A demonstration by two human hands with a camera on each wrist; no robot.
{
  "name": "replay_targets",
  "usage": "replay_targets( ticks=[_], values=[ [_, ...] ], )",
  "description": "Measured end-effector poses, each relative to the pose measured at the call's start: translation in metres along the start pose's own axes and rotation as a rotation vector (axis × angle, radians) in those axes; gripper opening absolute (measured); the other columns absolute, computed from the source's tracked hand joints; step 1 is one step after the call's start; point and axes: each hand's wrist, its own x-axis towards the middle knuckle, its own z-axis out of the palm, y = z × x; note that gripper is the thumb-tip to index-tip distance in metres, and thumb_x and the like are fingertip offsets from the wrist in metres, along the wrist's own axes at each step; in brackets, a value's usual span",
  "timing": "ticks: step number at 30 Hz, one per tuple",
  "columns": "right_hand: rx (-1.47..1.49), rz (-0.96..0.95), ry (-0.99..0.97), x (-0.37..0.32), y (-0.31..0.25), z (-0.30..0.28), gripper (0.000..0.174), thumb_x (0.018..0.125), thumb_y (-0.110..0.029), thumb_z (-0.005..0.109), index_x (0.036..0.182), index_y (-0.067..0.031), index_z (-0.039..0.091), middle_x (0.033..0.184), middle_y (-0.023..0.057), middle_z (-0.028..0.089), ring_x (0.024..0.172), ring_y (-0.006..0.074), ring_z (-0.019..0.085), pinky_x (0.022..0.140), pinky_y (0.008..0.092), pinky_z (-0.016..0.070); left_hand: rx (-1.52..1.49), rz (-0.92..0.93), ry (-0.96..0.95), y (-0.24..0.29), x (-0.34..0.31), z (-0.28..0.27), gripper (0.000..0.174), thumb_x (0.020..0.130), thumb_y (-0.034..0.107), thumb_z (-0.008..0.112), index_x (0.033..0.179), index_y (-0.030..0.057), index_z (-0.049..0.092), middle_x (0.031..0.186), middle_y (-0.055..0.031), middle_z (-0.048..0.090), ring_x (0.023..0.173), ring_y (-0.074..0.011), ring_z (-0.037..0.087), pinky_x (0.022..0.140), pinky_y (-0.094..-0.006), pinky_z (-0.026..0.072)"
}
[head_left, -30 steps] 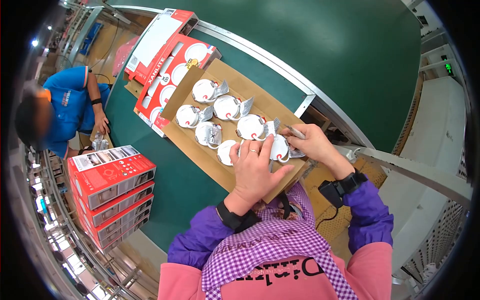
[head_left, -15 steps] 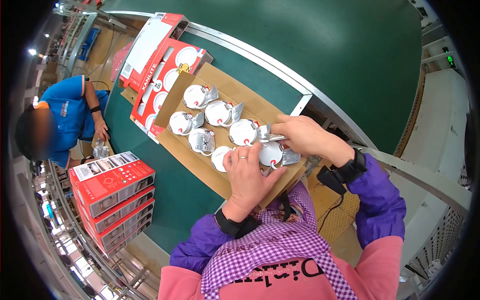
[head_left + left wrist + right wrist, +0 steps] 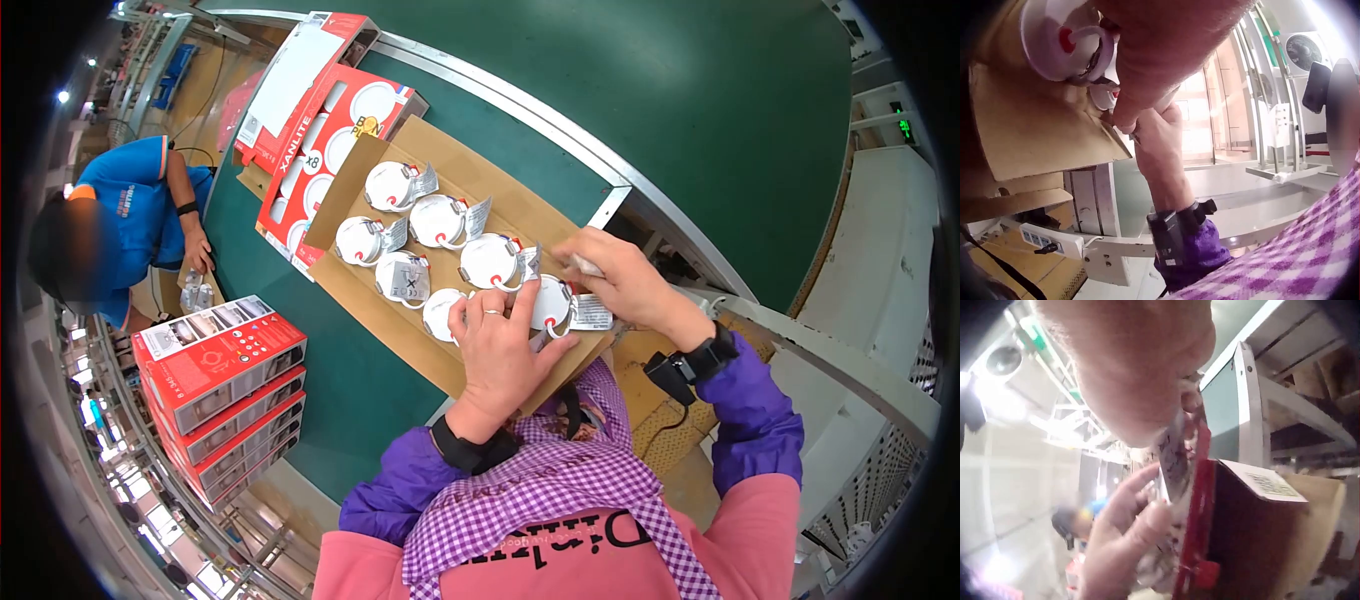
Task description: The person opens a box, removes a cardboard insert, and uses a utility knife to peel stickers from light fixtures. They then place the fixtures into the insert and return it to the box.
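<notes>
Several round white downlights with wire loops and printed silver tags lie in an open cardboard box (image 3: 345,205). My left hand (image 3: 497,345) rests over the near ones, fingers fairly straight, fingertips at a downlight (image 3: 441,315) and beside the corner downlight (image 3: 549,301). Over the box's right end, my right hand (image 3: 628,282) pinches a small slender pale object (image 3: 586,266); its kind I cannot tell. Below those fingers a printed tag (image 3: 591,313) sticks out from the corner downlight. The right wrist view shows my left hand (image 3: 1124,534) close by the box's red edge (image 3: 1194,531).
Red printed cartons (image 3: 325,160) stand beyond the box on the green table (image 3: 345,400). Another stack of red cartons (image 3: 225,375) stands at left, near a person in a blue shirt (image 3: 125,215). A metal rail (image 3: 510,90) borders the green surface behind.
My right hand moved left over the tag of a middle downlight, then drew back right with the pale object. My left hand stays on the near downlights; the head view shifted slightly.
</notes>
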Motion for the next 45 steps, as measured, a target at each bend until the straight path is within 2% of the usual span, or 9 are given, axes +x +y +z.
replay_targets(
  ticks=[8, 11, 14, 21, 27, 29, 34, 39, 45],
  values=[
    [-0.129, 0.004, -0.104, 0.002, -0.002, 0.016, 0.014, 0.071, -0.004, 0.064, 0.083, -0.0038, 0.056, 0.082, 0.0104, 0.055, 0.077, 0.0308, 0.058, 0.063, 0.0365, 0.0484, -0.004, -0.006, 0.001, -0.003, -0.002, -0.007, 0.067, 0.061, 0.044, 0.079, 0.113, 0.0084, 0.059, 0.091, -0.0088, 0.047, 0.090, -0.0249, 0.047, 0.088, -0.0445, 0.0269],
    [-0.409, -0.264, 0.034, 0.000, -0.013, 0.026, 0.017, 0.068, -0.007, 0.058, 0.083, -0.0042, 0.051, 0.078, 0.0088, 0.051, 0.070, 0.0258, 0.055, 0.059, 0.0338, 0.0483, -0.007, -0.027, -0.013, -0.006, -0.003, -0.010, 0.067, 0.060, 0.043, 0.080, 0.114, 0.0095, 0.059, 0.091, -0.0087, 0.047, 0.091, -0.0248, 0.047, 0.088, -0.0447, 0.0269],
    [-0.355, -0.359, 0.143, -0.002, -0.011, 0.037, 0.017, 0.068, -0.008, 0.058, 0.083, -0.0039, 0.052, 0.077, 0.0083, 0.050, 0.069, 0.0242, 0.055, 0.058, 0.0329, 0.0480, 0.004, -0.041, -0.006, -0.011, -0.007, -0.010, 0.066, 0.061, 0.042, 0.079, 0.115, 0.0106, 0.059, 0.091, -0.0081, 0.047, 0.092, -0.0246, 0.046, 0.088, -0.0451, 0.0268],
    [-0.396, -0.360, 0.163, -0.001, -0.014, 0.041, 0.017, 0.067, -0.006, 0.059, 0.083, -0.0032, 0.054, 0.079, 0.0091, 0.054, 0.070, 0.0247, 0.056, 0.057, 0.0330, 0.0483, -0.010, -0.043, 0.032, -0.014, -0.006, -0.004, 0.065, 0.061, 0.040, 0.079, 0.116, 0.0108, 0.058, 0.092, -0.0080, 0.049, 0.095, -0.0248, 0.046, 0.090, -0.0467, 0.0272],
    [-0.226, -0.205, 0.164, -0.001, -0.015, 0.038, 0.020, 0.066, -0.001, 0.061, 0.085, -0.0016, 0.054, 0.078, 0.0128, 0.054, 0.072, 0.0317, 0.056, 0.062, 0.0391, 0.0481, -0.024, -0.063, 0.016, -0.013, -0.008, -0.006, 0.066, 0.061, 0.041, 0.079, 0.117, 0.0108, 0.058, 0.093, -0.0079, 0.049, 0.097, -0.0252, 0.045, 0.093, -0.0482, 0.0257],
    [-0.080, 0.013, 0.101, -0.001, -0.018, 0.033, 0.016, 0.071, -0.001, 0.062, 0.086, 0.0004, 0.056, 0.081, 0.0139, 0.056, 0.074, 0.0335, 0.057, 0.065, 0.0392, 0.0477, -0.039, -0.071, -0.007, -0.011, -0.008, -0.011, 0.066, 0.062, 0.041, 0.079, 0.117, 0.0107, 0.058, 0.095, -0.0084, 0.050, 0.100, -0.0261, 0.046, 0.096, -0.0501, 0.0242],
    [0.040, 0.094, 0.179, 0.000, -0.025, 0.030, 0.011, 0.080, -0.005, 0.064, 0.088, 0.0007, 0.061, 0.081, 0.0120, 0.058, 0.072, 0.0271, 0.057, 0.066, 0.0326, 0.0463, -0.127, 0.016, 0.086, -0.021, -0.025, -0.033, 0.055, 0.067, 0.036, 0.077, 0.113, 0.0103, 0.061, 0.108, -0.0092, 0.053, 0.115, -0.0301, 0.043, 0.105, -0.0545, 0.0145],
    [0.034, 0.217, 0.139, 0.008, -0.038, 0.033, 0.014, 0.076, -0.008, 0.067, 0.087, -0.0001, 0.063, 0.085, 0.0138, 0.059, 0.075, 0.0315, 0.059, 0.067, 0.0349, 0.0470, -0.078, -0.058, 0.211, -0.046, -0.051, -0.050, 0.048, 0.065, 0.024, 0.079, 0.107, 0.0094, 0.061, 0.106, -0.0068, 0.053, 0.102, -0.0261, 0.046, 0.089, -0.0403, 0.0293],
    [-0.005, 0.392, -0.019, 0.021, -0.044, 0.033, 0.019, 0.076, -0.013, 0.070, 0.089, 0.0005, 0.067, 0.084, 0.0120, 0.060, 0.076, 0.0266, 0.060, 0.070, 0.0335, 0.0466, -0.077, -0.032, 0.161, -0.055, -0.071, -0.051, 0.049, 0.064, 0.029, 0.079, 0.105, 0.0092, 0.063, 0.100, -0.0032, 0.056, 0.097, -0.0236, 0.047, 0.086, -0.0395, 0.0287]
  ],
)
